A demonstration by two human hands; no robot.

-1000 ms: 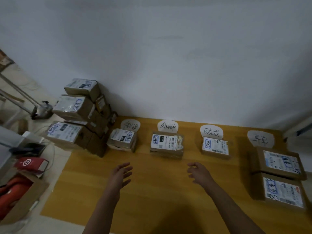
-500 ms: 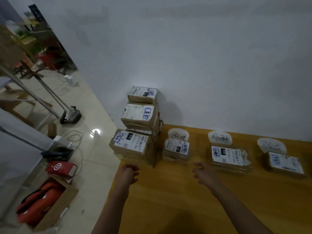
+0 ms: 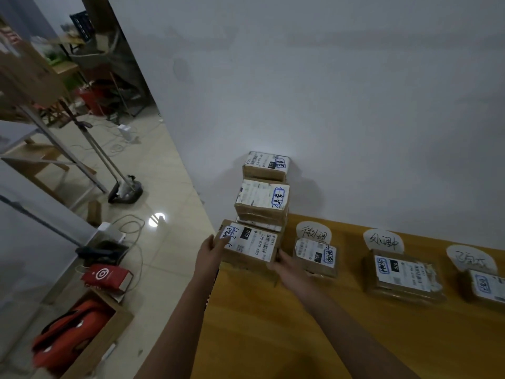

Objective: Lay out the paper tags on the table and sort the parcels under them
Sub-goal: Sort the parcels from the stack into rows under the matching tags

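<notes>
A pile of brown parcels (image 3: 262, 198) with white labels stands at the left end of the wooden table (image 3: 341, 332), against the wall. My left hand (image 3: 210, 251) grips the left side of the front parcel (image 3: 250, 246) of that pile, and my right hand (image 3: 287, 270) grips its right side. Three round paper tags lie along the wall: the first tag (image 3: 314, 232), the second tag (image 3: 382, 240), the third tag (image 3: 470, 258). Below each tag lies one parcel: the first (image 3: 315, 255), the second (image 3: 401, 274), the third (image 3: 485, 287).
The table's left edge drops to a tiled floor. On the floor are a cardboard box with an orange bag (image 3: 73, 332), a red packet (image 3: 108, 276), cables, and a stand base (image 3: 125, 191). The white wall (image 3: 328, 105) runs behind the table.
The view swung left toward the parcel pile. Both hands reached forward from the bare table and closed on the sides of the front parcel.
</notes>
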